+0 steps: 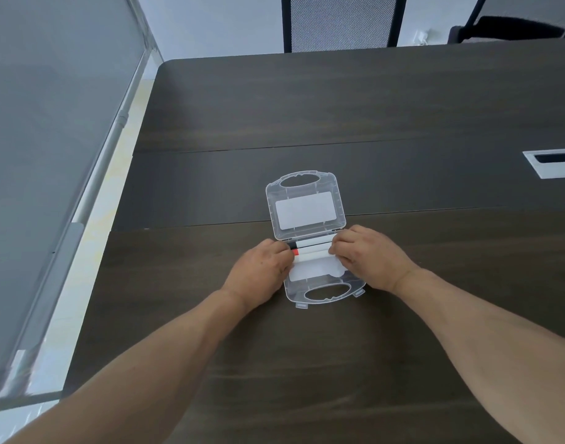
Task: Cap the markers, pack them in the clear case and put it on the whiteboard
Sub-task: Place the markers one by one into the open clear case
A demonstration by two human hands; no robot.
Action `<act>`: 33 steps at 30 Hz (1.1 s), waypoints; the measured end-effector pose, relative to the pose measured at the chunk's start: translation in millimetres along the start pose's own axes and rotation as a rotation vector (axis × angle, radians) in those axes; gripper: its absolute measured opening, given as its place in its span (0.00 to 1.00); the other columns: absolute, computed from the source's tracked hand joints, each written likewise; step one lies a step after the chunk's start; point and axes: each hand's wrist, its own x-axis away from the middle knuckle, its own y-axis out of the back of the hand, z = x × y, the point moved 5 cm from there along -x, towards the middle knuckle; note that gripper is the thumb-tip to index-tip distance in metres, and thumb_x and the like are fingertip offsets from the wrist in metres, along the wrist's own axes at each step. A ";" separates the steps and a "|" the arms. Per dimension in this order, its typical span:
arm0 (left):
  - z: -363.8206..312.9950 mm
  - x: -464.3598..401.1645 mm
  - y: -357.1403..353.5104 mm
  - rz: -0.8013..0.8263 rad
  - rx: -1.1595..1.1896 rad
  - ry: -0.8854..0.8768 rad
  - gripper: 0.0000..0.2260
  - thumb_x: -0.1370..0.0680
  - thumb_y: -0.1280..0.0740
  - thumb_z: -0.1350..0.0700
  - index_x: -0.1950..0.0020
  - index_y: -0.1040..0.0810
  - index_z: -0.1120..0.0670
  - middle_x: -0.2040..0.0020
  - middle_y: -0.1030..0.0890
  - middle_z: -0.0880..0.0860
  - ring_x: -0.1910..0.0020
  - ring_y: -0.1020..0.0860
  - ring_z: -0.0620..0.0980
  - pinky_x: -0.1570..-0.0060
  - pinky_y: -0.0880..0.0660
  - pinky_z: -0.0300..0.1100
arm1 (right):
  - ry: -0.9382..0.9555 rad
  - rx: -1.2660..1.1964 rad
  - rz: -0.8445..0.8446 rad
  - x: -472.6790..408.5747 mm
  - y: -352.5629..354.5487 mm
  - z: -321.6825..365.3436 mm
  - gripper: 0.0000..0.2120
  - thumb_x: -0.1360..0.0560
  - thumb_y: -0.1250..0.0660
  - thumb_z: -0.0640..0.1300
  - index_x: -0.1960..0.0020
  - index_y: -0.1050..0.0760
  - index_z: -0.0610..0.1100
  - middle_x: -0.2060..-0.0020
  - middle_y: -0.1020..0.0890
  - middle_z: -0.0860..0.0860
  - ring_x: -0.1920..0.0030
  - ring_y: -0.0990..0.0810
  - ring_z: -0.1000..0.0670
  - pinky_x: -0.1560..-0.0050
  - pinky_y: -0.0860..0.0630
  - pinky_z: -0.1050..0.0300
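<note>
Nearest the viewer, the clear case [319, 291] is seen lying open on the dark table [306, 363], handle end toward the person. Just beyond, the left hand [258, 272] and right hand [372, 256] are curled at opposite ends of the markers [311, 251], fingertips pressed on them; neither is judged nearer. The markers lie side by side in the near half, long axis left to right, black and red caps pointing left. Farther off, the lid [303, 203] is laid flat. The whiteboard [50, 155] stands well apart at left.
</note>
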 end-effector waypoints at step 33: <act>11.2 11.6 -3.8 0.011 0.075 0.183 0.04 0.24 0.33 0.58 0.50 0.23 0.56 0.48 0.22 0.52 0.54 0.25 0.53 0.57 0.23 0.49 | -0.334 -0.132 -0.092 34.5 2.1 3.2 0.16 0.26 0.33 0.45 0.39 0.24 0.45 0.44 0.22 0.49 0.44 0.25 0.49 0.43 0.24 0.53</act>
